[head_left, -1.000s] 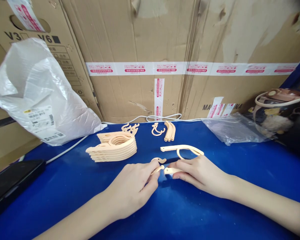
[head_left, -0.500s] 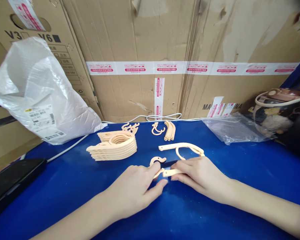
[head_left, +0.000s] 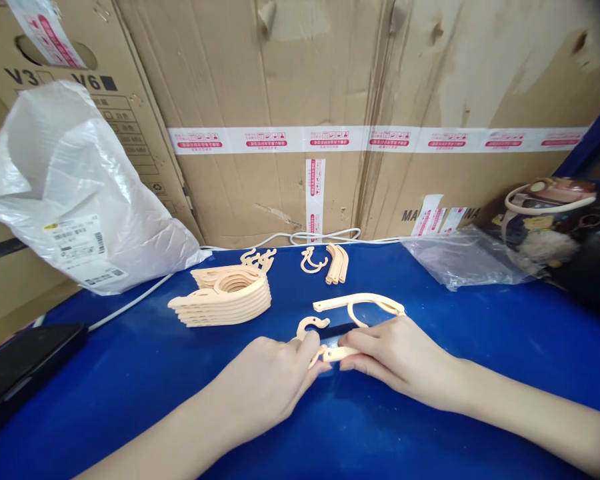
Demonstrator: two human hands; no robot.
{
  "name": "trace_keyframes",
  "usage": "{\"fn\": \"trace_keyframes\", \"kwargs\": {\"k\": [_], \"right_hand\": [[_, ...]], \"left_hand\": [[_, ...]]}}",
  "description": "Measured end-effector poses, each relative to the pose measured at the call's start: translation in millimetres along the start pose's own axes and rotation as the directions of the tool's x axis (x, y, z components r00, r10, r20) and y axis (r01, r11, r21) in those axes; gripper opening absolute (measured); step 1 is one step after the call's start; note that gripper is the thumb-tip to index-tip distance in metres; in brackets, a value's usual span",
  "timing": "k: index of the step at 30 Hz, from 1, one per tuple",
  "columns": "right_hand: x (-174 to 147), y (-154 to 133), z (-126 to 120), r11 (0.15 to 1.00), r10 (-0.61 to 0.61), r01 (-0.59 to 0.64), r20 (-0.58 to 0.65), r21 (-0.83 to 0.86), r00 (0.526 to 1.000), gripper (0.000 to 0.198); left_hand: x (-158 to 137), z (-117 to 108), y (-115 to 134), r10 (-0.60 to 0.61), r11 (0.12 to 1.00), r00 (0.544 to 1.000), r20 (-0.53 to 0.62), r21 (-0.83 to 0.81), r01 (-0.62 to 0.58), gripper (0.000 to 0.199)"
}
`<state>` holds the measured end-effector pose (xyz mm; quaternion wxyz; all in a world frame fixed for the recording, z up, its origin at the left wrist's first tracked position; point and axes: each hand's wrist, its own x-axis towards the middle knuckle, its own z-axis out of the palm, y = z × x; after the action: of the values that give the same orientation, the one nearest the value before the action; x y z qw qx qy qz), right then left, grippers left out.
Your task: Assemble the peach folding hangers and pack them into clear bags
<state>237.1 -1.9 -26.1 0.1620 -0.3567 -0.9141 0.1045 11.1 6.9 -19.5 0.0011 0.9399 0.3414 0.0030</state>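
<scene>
My left hand (head_left: 277,373) pinches a cream plastic hanger hook (head_left: 314,323), its curved end standing out above my fingers. My right hand (head_left: 400,360) is closed on a cream folding-hanger body (head_left: 357,299). One arm of that body curves out beyond the hand, and the end of another points left between my fingers. The lower end of the hook is right at this arm's tip; whether they are joined I cannot tell. My fingers hide parts of both pieces. To the left lies a neat stack of folded hangers (head_left: 225,312).
Behind are loose hooks (head_left: 258,259), another hook (head_left: 313,261) and several curved arm pieces (head_left: 337,265). A white plastic bag (head_left: 80,193) and black phone (head_left: 25,373) are left. A clear bag (head_left: 460,260) and bottle (head_left: 550,213) are right. Cardboard boxes (head_left: 270,187) wall the back.
My left thumb has closed in against the hook beside the hanger arm's tip. The hook has tilted slightly. My right hand keeps its hold, and the view has shifted a little.
</scene>
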Motion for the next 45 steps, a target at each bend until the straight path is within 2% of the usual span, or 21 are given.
{"fn": "trace_keyframes", "kwargs": {"k": [8, 12, 18, 24, 29, 40, 43, 45], "right_hand": [[2, -1, -1, 0.998, 0.044, -0.046, 0.029, 0.048, 0.999, 0.043], [3, -2, 0, 0.997, 0.065, -0.066, 0.035, 0.033, 0.997, 0.041], [3, -4, -2, 0.992, 0.082, -0.088, 0.063, 0.091, 0.995, 0.037], [4, -5, -3, 0.993, 0.076, -0.08, 0.043, 0.089, 0.996, 0.036], [5, -3, -1, 0.992, 0.065, -0.07, 0.048, 0.102, 0.997, 0.038], [4, -1, 0, 0.991, 0.042, -0.049, 0.058, 0.125, 0.997, 0.038], [3, 1, 1, 0.995, 0.029, -0.033, 0.041, 0.091, 0.999, 0.038], [3, 2, 3, 0.999, 0.012, -0.013, 0.024, 0.05, 1.0, 0.037]], "left_hand": [[2, 4, -2, 0.07, 0.994, 0.997, -0.042, 0.087, -0.066, 0.016], [2, 10, -4, 0.125, 0.975, 0.981, -0.149, 0.201, -0.094, 0.019], [0, 11, 0, 0.2, 0.911, 0.932, -0.303, 0.406, -0.064, 0.028], [-3, 9, 1, 0.2, 0.944, 0.888, -0.414, 0.323, -0.062, 0.023], [-3, 9, 0, 0.213, 0.957, 0.833, -0.511, 0.279, -0.073, 0.026], [-3, 10, 2, 0.217, 0.964, 0.807, -0.55, 0.252, -0.087, 0.031], [-3, 11, 2, 0.198, 0.97, 0.822, -0.534, 0.229, -0.085, 0.029], [-3, 12, 2, 0.177, 0.976, 0.848, -0.499, 0.2, -0.086, 0.027]]}}
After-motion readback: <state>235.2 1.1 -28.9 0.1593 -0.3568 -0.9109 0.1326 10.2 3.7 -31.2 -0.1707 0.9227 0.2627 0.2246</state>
